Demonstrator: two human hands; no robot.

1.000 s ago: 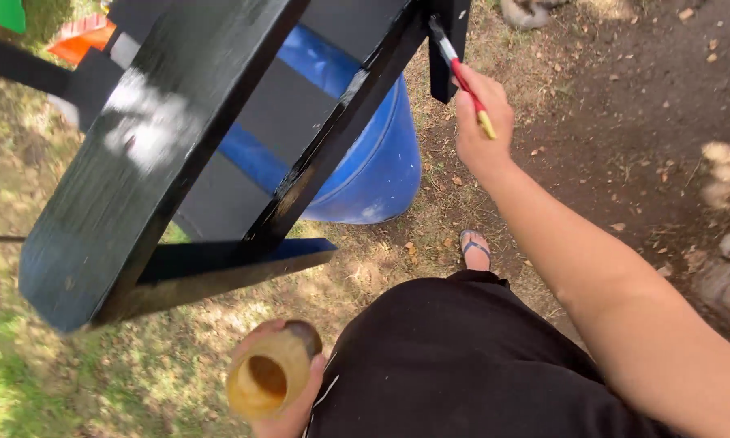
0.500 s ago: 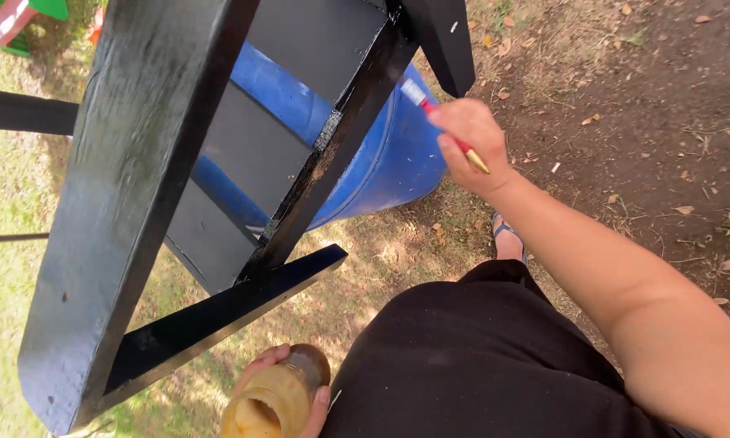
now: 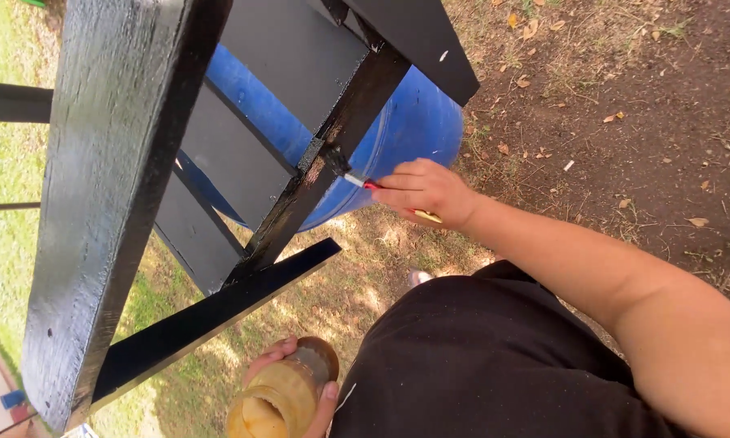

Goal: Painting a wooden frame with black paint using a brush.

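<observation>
- My right hand point(image 3: 426, 191) presses a small paintbrush point(image 3: 357, 180) against a black-painted wooden frame point(image 3: 130, 162).
- My left hand point(image 3: 300, 397) grips a glass jar point(image 3: 280, 393).
- A blue barrel point(image 3: 413, 122) stands behind, on dirt and grass.

The brush point(image 3: 381, 188) is lying nearly level in the right hand point(image 3: 426, 192), its red handle pinched between the fingers, a yellow end poking out behind the hand and a silver ferrule showing ahead of the fingertips. Its dark bristles are pressing against the wet, glossy black rail point(image 3: 332, 154) of the wooden frame point(image 3: 109, 195), which is tilting over a blue barrel point(image 3: 413, 122). The jar point(image 3: 280, 397) is sitting low in the left hand point(image 3: 300, 389): amber glass, open mouth tipped toward the camera, a dark base behind, fingers curling around its side.
</observation>
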